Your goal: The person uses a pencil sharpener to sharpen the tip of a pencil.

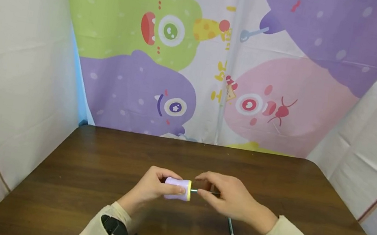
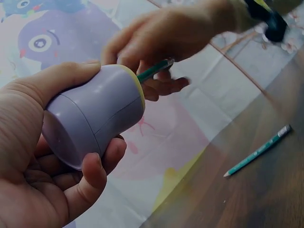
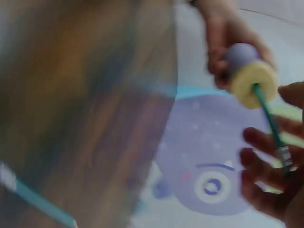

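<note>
My left hand [image 1: 153, 186] grips a purple pencil sharpener [image 2: 97, 109] with a yellow face, held on its side above the table. A green pencil [image 3: 268, 116] is stuck into the hole in that face, its metal-banded end pointing toward my right hand [image 1: 231, 196]. Around the pencil's outer end, the right thumb and fingers are spread apart and loosely bent, with the pencil lying between them in the right wrist view. The pencil's inner tip is hidden inside the sharpener.
A second green pencil [image 2: 256, 151] lies on the dark wooden table [image 1: 113, 146], below my right hand in the head view. A curtain [image 1: 205, 128] with cartoon figures hangs behind the table's back edge. Pale cloths hang at both sides.
</note>
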### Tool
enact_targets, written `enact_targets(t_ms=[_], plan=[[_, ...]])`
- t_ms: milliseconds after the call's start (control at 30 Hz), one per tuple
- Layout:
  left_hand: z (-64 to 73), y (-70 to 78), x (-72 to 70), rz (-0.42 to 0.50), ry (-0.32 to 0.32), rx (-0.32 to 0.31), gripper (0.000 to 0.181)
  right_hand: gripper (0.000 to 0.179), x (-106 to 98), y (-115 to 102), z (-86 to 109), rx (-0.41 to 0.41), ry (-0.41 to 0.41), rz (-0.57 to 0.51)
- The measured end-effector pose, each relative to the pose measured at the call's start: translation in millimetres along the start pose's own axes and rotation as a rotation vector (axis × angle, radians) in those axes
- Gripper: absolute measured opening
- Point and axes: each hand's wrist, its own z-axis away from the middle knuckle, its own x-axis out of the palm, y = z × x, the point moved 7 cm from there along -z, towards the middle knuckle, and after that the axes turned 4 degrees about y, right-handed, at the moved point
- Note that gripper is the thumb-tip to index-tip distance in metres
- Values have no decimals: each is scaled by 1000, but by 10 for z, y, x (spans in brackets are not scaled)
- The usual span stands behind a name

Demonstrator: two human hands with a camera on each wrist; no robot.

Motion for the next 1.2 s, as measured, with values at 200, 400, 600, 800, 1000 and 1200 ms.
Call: enact_targets(t_ms=[200,400,600,800,1000,1200], plan=[[1,-6,1,39,4,-19,34,22,55,-309,171,-603,357,611],[-26,-11,59,68,-27,-29,36,24,66,-328,261,-895,567,782],[-31,-54,68,87,-14,-77,33,23,98,-325,216,-826,659,682],[2,-51,82,59,-27,-47,31,31,135,-217,190,-433,620,380],[-3,-68,103,39,-19,-39,27,22,110,6,82,240,329,-26],[-11,-7,89,-22,-2,0,24,23,259,268,62,794,22,-566]])
